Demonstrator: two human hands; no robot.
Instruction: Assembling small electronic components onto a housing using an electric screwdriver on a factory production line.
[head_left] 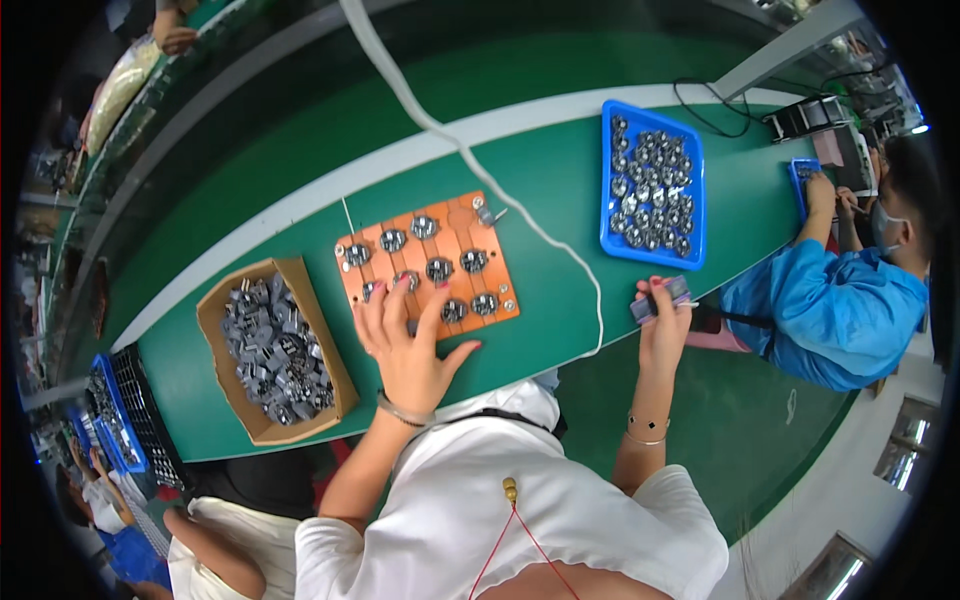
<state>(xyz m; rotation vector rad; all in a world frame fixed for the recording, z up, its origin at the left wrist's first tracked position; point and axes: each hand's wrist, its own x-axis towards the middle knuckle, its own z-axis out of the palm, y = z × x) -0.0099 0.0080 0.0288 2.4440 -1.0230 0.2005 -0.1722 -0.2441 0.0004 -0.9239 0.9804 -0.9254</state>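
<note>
My left hand [405,345] lies over the lower left part of an orange board [408,213], fingers spread and thumb out to the side. Its fingertips touch or hover just above the small round metal parts [440,268] seated there; which, I cannot tell. Several of these parts sit in rows on the board, and the hand hides some of the lower left. Off the table's near edge, my right hand [660,318] is closed around a small, flat, purplish-grey block [677,290] with a thin white tip. The fingers cover part of it.
A cardboard box [345,385] of grey metal parts stands left of the board. At the back right is a blue tray [608,240] of round parts. A white cable [520,215] crosses the green table. A person in blue [830,300] works at the right.
</note>
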